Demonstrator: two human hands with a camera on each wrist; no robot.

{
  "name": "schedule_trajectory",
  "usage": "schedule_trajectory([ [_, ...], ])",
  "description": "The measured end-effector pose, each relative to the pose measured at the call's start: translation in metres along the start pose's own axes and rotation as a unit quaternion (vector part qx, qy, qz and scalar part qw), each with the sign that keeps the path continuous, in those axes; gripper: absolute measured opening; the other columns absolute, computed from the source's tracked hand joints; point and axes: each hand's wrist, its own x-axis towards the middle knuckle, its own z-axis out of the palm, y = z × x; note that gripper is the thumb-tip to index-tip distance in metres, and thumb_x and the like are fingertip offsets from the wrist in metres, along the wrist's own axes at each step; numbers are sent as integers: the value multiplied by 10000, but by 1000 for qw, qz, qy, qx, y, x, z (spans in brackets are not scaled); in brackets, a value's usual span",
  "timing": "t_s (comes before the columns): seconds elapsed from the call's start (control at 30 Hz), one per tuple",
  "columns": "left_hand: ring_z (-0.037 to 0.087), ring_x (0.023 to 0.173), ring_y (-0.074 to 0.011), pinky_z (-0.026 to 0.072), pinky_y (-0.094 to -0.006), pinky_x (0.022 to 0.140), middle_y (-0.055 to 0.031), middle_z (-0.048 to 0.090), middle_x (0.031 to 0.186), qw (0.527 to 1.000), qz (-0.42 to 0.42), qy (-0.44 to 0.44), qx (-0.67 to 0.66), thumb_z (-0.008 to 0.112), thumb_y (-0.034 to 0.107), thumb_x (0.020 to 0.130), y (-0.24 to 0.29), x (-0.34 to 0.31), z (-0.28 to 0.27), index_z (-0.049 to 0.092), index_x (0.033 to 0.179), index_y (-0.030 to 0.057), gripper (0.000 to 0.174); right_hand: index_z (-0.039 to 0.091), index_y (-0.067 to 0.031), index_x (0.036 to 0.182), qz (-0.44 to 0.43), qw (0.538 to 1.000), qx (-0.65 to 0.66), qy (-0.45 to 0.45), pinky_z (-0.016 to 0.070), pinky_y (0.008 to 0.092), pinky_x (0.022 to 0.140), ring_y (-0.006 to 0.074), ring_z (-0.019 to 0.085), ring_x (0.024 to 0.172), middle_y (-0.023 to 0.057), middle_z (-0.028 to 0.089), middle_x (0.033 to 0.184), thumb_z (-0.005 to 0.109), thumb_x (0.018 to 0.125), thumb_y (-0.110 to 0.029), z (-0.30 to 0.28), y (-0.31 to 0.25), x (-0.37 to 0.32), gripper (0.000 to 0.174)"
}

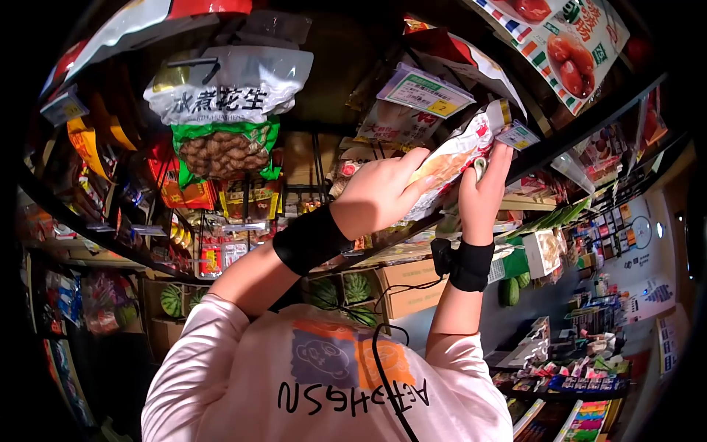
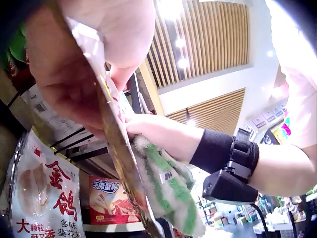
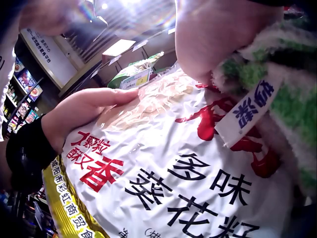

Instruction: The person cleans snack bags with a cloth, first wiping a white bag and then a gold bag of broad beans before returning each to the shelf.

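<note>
A white bag of sunflower seeds with red and black lettering is tilted between the hands, in front of a shelf. My left hand grips it by one side, its thumb on the printed face in the right wrist view. On the opposite side, my right hand holds a green-and-white striped fluffy cloth against the bag. The cloth's white label lies over the red lettering. From the left wrist the bag shows edge-on, hiding part of the right hand's fingers.
A bag of boiled peanuts hangs at the left. Price tags stick out around the hands. A similar seed bag stands on the shelf beside a red snack box. Watermelons and a cardboard box sit lower down.
</note>
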Motion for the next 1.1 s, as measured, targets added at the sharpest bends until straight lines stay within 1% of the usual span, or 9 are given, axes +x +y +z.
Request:
schedule_trajectory([
  [0.03, 588, 795, -401, 454, -443, 661, -226, 607, 839, 1000, 1, -4, 7, 520, 248, 900, 2, 0, -1, 471, 1130, 44, 312, 293, 50, 1368, -9, 1000, 3, 7, 220, 385, 1092, 371, 268, 1343, 246, 316, 1413, 457, 787, -36, -1, -3, 4, 609],
  [0.13, 588, 792, -401, 450, -452, 657, -229, 606, 834, 999, 44, 22, 24, 520, 245, 895, 0, 1, 5, 467, 1137, 42, 320, 360, 53, 1278, -8, 1000, -10, 10, 405, 440, 924, 447, 420, 1154, 283, 378, 1303, 465, 773, -43, -4, -9, 9, 525],
  [0.17, 587, 794, -404, 449, -457, 658, -226, 608, 834, 998, 46, 22, 29, 519, 239, 893, 2, 3, 5, 464, 1141, 36, 325, 387, 48, 1236, -29, 999, -30, 36, 433, 465, 853, 460, 457, 1071, 280, 423, 1228, 474, 761, -47, -2, -5, 9, 492],
  [0.3, 591, 837, -405, 465, -443, 689, -225, 617, 879, 1000, 13, -13, 18, 515, 242, 897, 8, 9, 3, 469, 1150, 45, 324, 389, 32, 1251, -22, 998, -48, 40, 432, 470, 877, 453, 479, 1086, 288, 437, 1248, 488, 767, -67, -2, 5, 7, 504],
  [0.43, 595, 867, -400, 472, -430, 716, -228, 618, 917, 1000, 19, -1, 21, 513, 266, 905, 7, 6, 3, 469, 1155, 39, 341, 373, 17, 1290, -27, 997, -51, 50, 440, 463, 890, 442, 465, 1129, 287, 406, 1301, 490, 767, -70, 0, 7, 4, 543],
  [0.67, 596, 873, -402, 473, -437, 717, -238, 617, 927, 996, 34, -9, 79, 507, 285, 911, 11, 7, 7, 469, 1149, 25, 355, 350, 2, 1325, -18, 997, -46, 62, 459, 448, 875, 433, 493, 1105, 283, 385, 1335, 482, 779, -84, 2, 11, 0, 569],
  [0.77, 596, 873, -402, 474, -440, 714, -237, 618, 927, 996, 8, -12, 91, 507, 291, 911, 13, 6, 9, 473, 1150, 27, 358, 320, -15, 1357, -14, 997, -46, 55, 473, 450, 851, 427, 524, 1068, 280, 367, 1354, 493, 776, -102, 2, 10, -2, 613],
  [0.93, 600, 866, -399, 480, -424, 719, -228, 624, 921, 995, 17, 17, 93, 507, 311, 914, 4, -1, 15, 477, 1165, 32, 376, 297, -11, 1372, -20, 998, -30, 60, 491, 439, 811, 420, 554, 1014, 270, 359, 1365, 499, 770, -107, 5, 10, -6, 642],
  [1.1, 610, 846, -391, 485, -415, 708, -216, 630, 909, 993, 10, 42, 108, 520, 300, 910, 0, -4, 23, 491, 1162, 38, 365, 336, -5, 1333, -23, 995, -25, 90, 512, 423, 757, 395, 579, 969, 253, 386, 1341, 522, 765, -95, 9, 7, -5, 605],
])
